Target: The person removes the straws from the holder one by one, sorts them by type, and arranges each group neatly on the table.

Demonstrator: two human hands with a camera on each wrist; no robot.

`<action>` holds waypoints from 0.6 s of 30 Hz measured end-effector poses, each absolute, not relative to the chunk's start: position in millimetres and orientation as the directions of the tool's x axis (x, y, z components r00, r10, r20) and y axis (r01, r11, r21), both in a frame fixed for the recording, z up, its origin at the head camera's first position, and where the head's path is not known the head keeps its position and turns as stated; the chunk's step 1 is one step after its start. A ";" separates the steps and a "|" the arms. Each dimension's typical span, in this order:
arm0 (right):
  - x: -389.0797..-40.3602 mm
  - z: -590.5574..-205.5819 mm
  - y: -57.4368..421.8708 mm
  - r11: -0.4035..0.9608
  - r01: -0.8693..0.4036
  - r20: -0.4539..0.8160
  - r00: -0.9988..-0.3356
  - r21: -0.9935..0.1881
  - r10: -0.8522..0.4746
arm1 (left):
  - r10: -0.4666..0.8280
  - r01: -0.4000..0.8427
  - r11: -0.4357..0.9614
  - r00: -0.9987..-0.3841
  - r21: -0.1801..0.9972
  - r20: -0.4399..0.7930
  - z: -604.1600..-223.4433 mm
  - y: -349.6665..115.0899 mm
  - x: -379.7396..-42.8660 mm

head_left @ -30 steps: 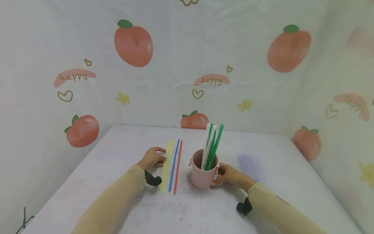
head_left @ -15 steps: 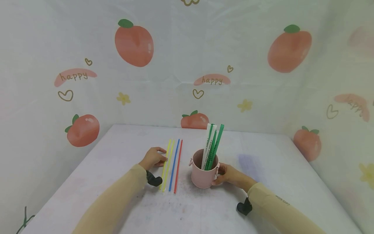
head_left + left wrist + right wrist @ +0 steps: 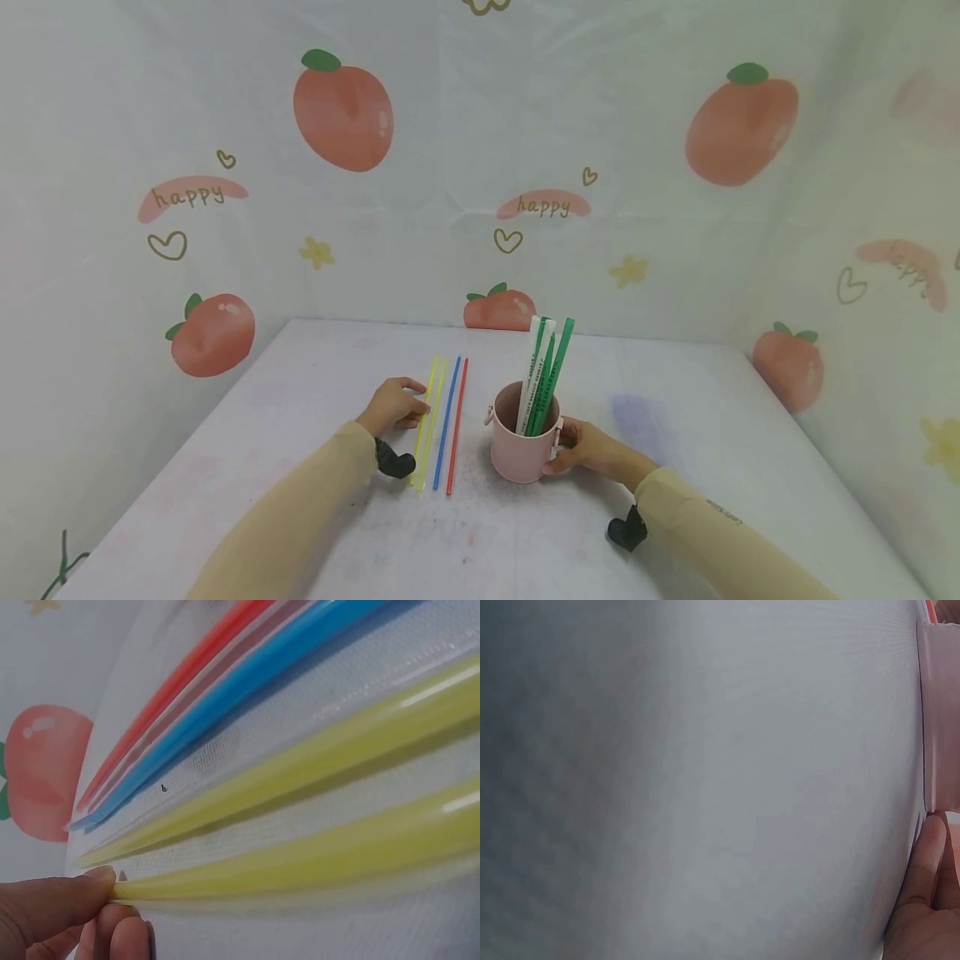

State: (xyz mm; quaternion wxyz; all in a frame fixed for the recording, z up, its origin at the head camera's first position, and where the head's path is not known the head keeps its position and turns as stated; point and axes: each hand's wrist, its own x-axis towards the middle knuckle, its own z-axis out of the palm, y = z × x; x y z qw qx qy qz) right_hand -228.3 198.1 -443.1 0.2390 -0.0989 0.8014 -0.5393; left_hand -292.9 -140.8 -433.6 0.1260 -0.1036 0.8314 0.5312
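Observation:
My left hand (image 3: 395, 405) pinches the leftmost yellow straw (image 3: 322, 870) between thumb and fingers, as the left wrist view shows up close. Beside it on the table lie a second yellow straw (image 3: 430, 433), a blue straw (image 3: 447, 425) and a red straw (image 3: 457, 429), roughly parallel. On the right stands a small pink bucket (image 3: 517, 460), upright on the table. Several long, slim sticks in green and white printed wrappers (image 3: 542, 375) lean inside it. My right hand (image 3: 596, 450) holds the bucket at its right side, by the handle lug; the right wrist view catches only its fingers and the bucket wall.
The white table (image 3: 225, 500) reaches back to a hanging cloth (image 3: 420, 242) printed with peaches and "happy" lettering. A faint purple stain (image 3: 637, 425) marks the tabletop right of the bucket. A thin green string (image 3: 63, 558) shows at the lower left.

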 end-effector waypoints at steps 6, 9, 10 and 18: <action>-228.0 -442.6 197.5 0.403 0.110 -0.285 -0.869 -0.909 -0.405 | -0.037 -0.305 0.412 -0.947 0.859 -0.319 -433.0 -140.4 -292.4; -228.3 -442.1 197.8 0.399 0.106 -0.282 -0.866 -0.911 -0.413 | -0.032 -0.301 0.409 -0.948 0.862 -0.316 -432.2 -140.5 -291.6; -228.4 -442.1 197.9 0.396 0.105 -0.281 -0.865 -0.912 -0.416 | -0.030 -0.300 0.408 -0.949 0.862 -0.315 -431.8 -140.7 -291.1; -227.6 -442.3 197.7 0.388 0.115 -0.284 -0.864 -0.915 -0.415 | -0.042 -0.310 0.425 -0.945 0.851 -0.323 -434.0 -141.2 -293.7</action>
